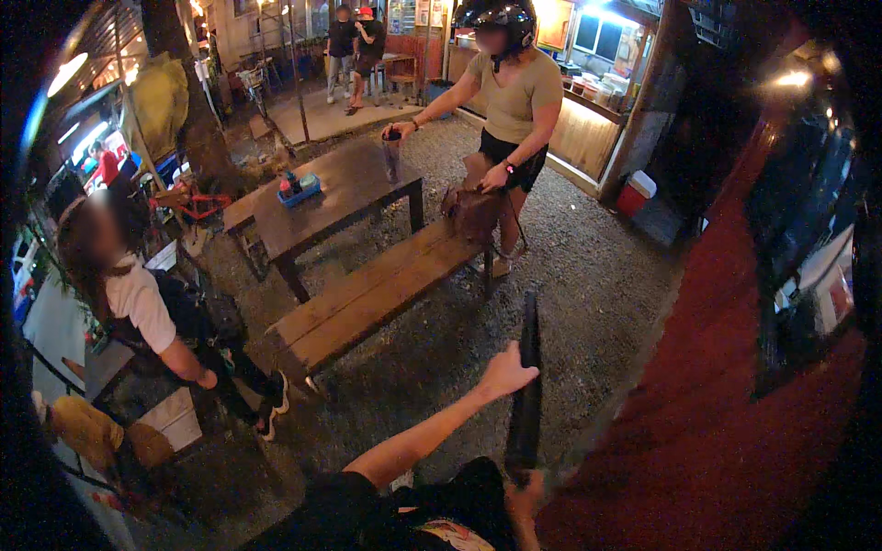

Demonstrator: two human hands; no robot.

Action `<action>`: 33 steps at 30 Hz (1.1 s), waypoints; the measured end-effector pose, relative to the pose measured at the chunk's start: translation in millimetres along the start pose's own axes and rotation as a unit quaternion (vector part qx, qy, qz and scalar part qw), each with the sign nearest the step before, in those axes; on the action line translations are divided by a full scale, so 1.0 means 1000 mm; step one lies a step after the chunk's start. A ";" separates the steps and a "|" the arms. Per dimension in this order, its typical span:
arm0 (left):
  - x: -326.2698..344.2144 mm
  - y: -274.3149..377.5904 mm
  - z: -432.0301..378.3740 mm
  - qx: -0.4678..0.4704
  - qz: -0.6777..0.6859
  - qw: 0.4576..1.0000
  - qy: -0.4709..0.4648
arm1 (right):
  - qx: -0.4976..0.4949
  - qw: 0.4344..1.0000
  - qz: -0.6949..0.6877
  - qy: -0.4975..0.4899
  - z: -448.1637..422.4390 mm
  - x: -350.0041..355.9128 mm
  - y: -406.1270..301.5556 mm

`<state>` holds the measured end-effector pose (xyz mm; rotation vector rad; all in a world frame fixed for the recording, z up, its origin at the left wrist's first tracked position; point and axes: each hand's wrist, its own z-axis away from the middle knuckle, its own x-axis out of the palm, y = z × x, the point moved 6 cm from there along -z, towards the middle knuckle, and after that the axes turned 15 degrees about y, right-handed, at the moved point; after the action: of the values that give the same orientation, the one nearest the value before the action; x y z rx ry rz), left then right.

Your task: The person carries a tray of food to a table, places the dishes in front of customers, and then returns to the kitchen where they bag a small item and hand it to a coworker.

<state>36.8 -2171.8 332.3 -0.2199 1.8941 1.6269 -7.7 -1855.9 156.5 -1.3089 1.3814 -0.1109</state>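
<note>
A long, dark, tapered object (526, 406) stands out in front of my body, its narrow end pointing away; dim light hides exactly what it is. My left hand (508, 372) grips it about midway along, with the thumb against its side. At the near, thicker end, my right hand (525, 487) is closed around it, partly in shadow. Beyond the object's tip is the end of a wooden bench (386, 293), apart from it. A brown bag (475, 212) rests on that bench end, under the hand of a helmeted person (517, 89).
Behind the bench stands a wooden table (331, 196) with a blue condiment tray (300, 190) and a tall cup (392, 155) under the helmeted person's other hand. Another person (138, 296) sits at left. A red-and-white cooler (635, 193) stands near a lit counter (586, 134). Gravel (586, 289) covers the ground.
</note>
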 end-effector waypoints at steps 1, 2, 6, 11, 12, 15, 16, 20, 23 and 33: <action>0.006 -0.003 -0.031 -0.009 0.009 0.999 -0.038 | -0.003 1.000 -0.010 -0.012 -0.027 0.014 -0.026; 0.018 -0.018 -0.053 -0.029 0.017 0.997 -0.071 | 0.062 0.998 -0.031 0.003 -0.057 0.004 -0.076; 0.118 -0.024 -0.174 0.068 0.015 0.997 -0.043 | 0.081 0.995 0.038 0.049 -0.147 0.044 -0.034; 0.253 0.022 -0.328 0.035 -0.056 0.990 -0.125 | 0.439 0.786 -0.422 -0.105 -0.268 0.161 0.176; 0.274 0.021 -0.367 0.032 -0.065 0.991 -0.116 | 0.388 0.865 -0.306 -0.085 -0.305 0.168 0.185; 0.340 0.025 -0.440 0.013 0.042 0.988 -0.145 | 0.257 0.964 -0.043 -0.057 -0.413 0.147 0.178; 0.363 0.031 -0.457 -0.111 0.142 0.968 -0.177 | 0.247 0.968 -0.004 -0.054 -0.463 0.134 0.173; 0.397 -0.019 -0.516 -0.194 0.249 0.919 -0.238 | 0.247 0.957 0.091 -0.118 -0.639 0.103 0.135; 0.417 -0.087 -0.547 -0.237 0.131 0.938 -0.215 | 0.280 0.926 0.179 -0.178 -0.750 0.098 0.138; 0.532 -0.124 -0.716 -0.331 0.116 0.912 -0.211 | 0.203 0.963 0.164 -0.073 -1.106 0.181 0.314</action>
<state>-569.1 -2729.6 -32.6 0.0890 1.0277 2.2264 -960.1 -2525.2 180.2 -0.7239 1.3450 -0.0654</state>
